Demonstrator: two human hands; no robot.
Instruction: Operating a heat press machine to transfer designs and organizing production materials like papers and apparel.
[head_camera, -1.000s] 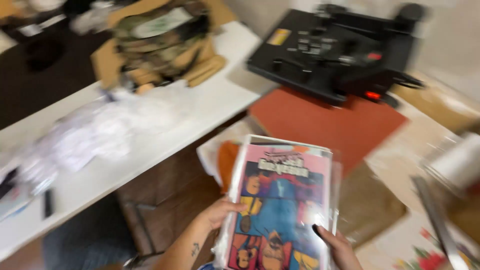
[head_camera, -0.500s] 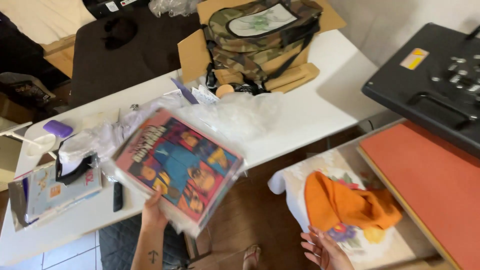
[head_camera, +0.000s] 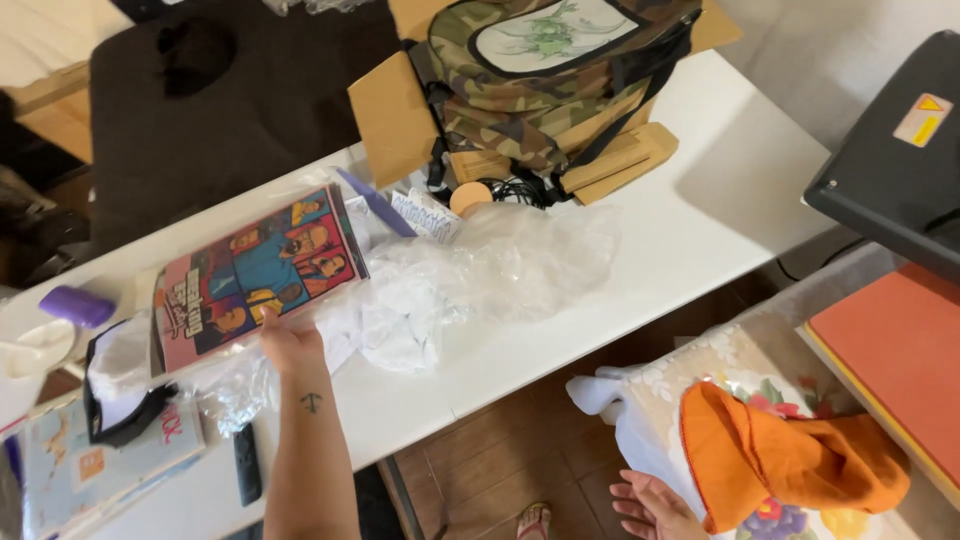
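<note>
My left hand (head_camera: 290, 345) grips the lower edge of a colourful printed sheet in a clear plastic sleeve (head_camera: 255, 275), holding it flat over the left part of the white table (head_camera: 700, 220). Crumpled clear plastic and white paper (head_camera: 470, 275) lie right beside it. My right hand (head_camera: 650, 505) hangs low at the bottom, fingers spread and holding nothing, next to an orange cloth (head_camera: 780, 460) that lies on a floral-covered surface (head_camera: 700, 385).
A camouflage backpack (head_camera: 540, 70) rests on a flattened cardboard box (head_camera: 395, 115) at the table's far side. A black heat press (head_camera: 900, 150) with an orange pad (head_camera: 890, 345) stands at the right. A purple object (head_camera: 75, 305), papers and a black remote (head_camera: 245, 465) lie at the left.
The sleeved sheet moved from both hands in front of the press over to the left table. My right hand let go; the left hand has lowered the sheet further onto the table.
</note>
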